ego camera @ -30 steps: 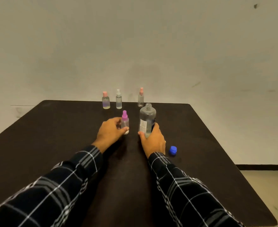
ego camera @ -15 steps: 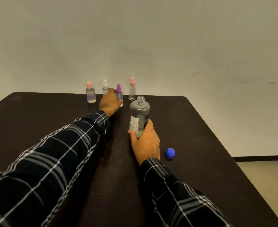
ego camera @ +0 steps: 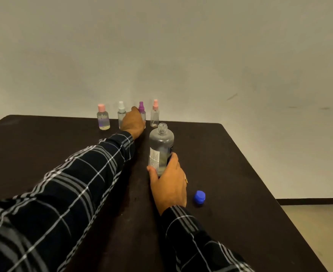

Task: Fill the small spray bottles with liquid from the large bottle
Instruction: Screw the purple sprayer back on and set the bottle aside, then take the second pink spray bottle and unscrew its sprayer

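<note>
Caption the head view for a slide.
Left hand holds the purple-capped spray bottle in the far row; right hand grips the uncapped large bottle, blue cap nearby.

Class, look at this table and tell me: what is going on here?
A person works at a dark table. The left hand holds the purple-capped spray bottle in the far row, between a white-capped bottle and a pink-capped spray bottle. The right hand grips the large bottle, upright and uncapped; a blue cap lies on the table to its right. Nothing is being poured.
</note>
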